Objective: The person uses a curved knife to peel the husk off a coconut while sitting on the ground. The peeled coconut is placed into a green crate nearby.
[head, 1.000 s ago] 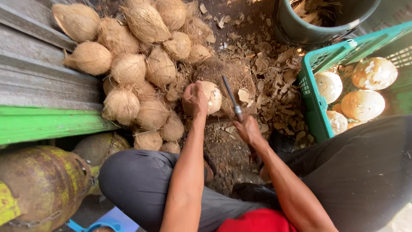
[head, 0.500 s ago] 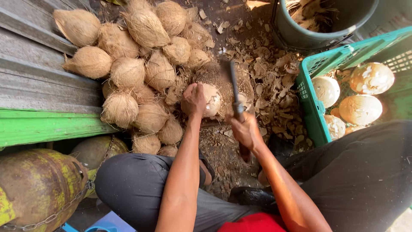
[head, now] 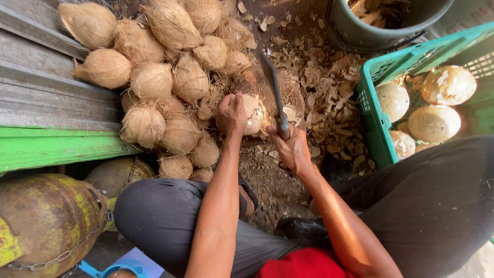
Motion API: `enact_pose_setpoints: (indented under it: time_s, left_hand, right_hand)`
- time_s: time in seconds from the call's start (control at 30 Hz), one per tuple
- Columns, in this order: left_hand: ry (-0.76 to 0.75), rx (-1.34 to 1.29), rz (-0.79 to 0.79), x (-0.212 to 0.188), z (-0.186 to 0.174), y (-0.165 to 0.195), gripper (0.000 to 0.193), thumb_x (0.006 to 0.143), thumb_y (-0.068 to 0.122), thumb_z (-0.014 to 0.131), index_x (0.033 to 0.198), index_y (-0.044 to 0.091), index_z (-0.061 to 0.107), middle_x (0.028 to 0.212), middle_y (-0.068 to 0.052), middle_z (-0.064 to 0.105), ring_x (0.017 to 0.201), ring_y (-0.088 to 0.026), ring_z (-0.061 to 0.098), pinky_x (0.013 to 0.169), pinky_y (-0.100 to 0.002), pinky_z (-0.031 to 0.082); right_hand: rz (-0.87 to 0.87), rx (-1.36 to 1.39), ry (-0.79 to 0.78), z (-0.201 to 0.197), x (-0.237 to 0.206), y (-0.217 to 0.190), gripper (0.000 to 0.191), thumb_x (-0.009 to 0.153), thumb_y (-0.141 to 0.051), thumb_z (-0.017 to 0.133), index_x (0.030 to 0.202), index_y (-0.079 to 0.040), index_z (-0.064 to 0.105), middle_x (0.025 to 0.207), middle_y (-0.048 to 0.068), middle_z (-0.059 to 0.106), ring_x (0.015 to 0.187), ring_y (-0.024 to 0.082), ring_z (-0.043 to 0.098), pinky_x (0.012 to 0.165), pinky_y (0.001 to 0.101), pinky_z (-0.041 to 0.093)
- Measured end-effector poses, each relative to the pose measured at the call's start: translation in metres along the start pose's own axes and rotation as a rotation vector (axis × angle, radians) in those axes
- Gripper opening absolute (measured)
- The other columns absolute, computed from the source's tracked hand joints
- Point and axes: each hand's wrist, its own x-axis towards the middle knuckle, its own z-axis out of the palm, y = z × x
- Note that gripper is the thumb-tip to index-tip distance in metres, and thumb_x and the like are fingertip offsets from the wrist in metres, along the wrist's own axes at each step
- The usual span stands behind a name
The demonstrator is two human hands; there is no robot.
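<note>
Seated worker seen from above: both forearms bare to the left hand [head: 231,114] and right hand [head: 293,149], no gloves or rings visible; dark grey trousers [head: 154,206] cover both legs, a red garment [head: 303,265] shows at the waist, and dark footwear [head: 301,229] appears below.

Both bare forearms extend forward from a crouched position with knees spread wide, the left hand [head: 231,114] cupped palm-down with fingers curled closed in a grip, the right hand [head: 292,149] fisted tight just beside it, wrist slightly cocked upward.
</note>
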Motion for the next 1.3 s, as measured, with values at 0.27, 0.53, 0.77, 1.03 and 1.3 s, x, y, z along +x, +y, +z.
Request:
enact_pose_setpoints:
  time_s: [0.27, 0.53, 0.77, 1.03, 1.3]
  left_hand:
    - [0.024, -0.174, 0.097, -0.015, -0.016, 0.013, 0.053, 0.084, 0.057, 0.07, 0.112, 0.011, 0.073, 0.109, -0.013, 0.074, 0.099, -0.029, 0.069, 0.085, -0.047, 0.056]
    - [-0.048, -0.576, -0.2, 0.003, -0.017, -0.004, 0.071, 0.066, 0.041, 0.084, 0.127, 0.011, 0.065, 0.129, -0.016, 0.067, 0.115, -0.03, 0.068, 0.099, -0.053, 0.055]
    - [-0.065, -0.555, -0.161, -0.019, -0.001, -0.001, 0.06, 0.073, 0.044, 0.08, 0.121, 0.012, 0.067, 0.12, -0.013, 0.07, 0.113, -0.028, 0.068, 0.095, -0.05, 0.057]
    - [0.084, -0.498, -0.243, -0.027, -0.007, 0.024, 0.054, 0.078, 0.053, 0.073, 0.113, 0.012, 0.068, 0.108, -0.01, 0.069, 0.093, -0.021, 0.069, 0.075, -0.04, 0.058]
    - [0.054, -0.445, -0.28, -0.034, 0.003, 0.012, 0.057, 0.077, 0.06, 0.069, 0.113, 0.017, 0.064, 0.098, -0.014, 0.07, 0.08, -0.025, 0.067, 0.066, -0.041, 0.056]
  right_hand:
    - [0.302, -0.23, -0.14, 0.019, 0.021, 0.042, 0.045, 0.089, -0.046, 0.072, 0.068, -0.009, 0.055, 0.057, 0.002, 0.051, 0.049, 0.014, 0.046, 0.046, 0.0354, 0.041]
    - [0.311, 0.001, -0.117, -0.012, 0.012, 0.017, 0.038, 0.092, -0.043, 0.069, 0.077, -0.012, 0.054, 0.057, 0.001, 0.052, 0.046, 0.014, 0.048, 0.046, 0.0357, 0.044]
    - [-0.019, -0.194, -0.076, -0.017, 0.0, 0.012, 0.028, 0.101, -0.031, 0.053, 0.078, -0.015, 0.051, 0.058, -0.002, 0.049, 0.046, 0.01, 0.046, 0.044, 0.0301, 0.043]
    - [-0.288, -0.253, -0.024, 0.003, -0.005, 0.027, 0.031, 0.095, -0.009, 0.065, 0.068, -0.01, 0.05, 0.058, 0.002, 0.054, 0.048, 0.013, 0.047, 0.043, 0.0334, 0.041]
    - [-0.124, -0.289, -0.05, 0.003, -0.005, 0.027, 0.023, 0.096, -0.015, 0.058, 0.074, -0.009, 0.058, 0.052, 0.006, 0.055, 0.043, 0.016, 0.05, 0.047, 0.0372, 0.044]
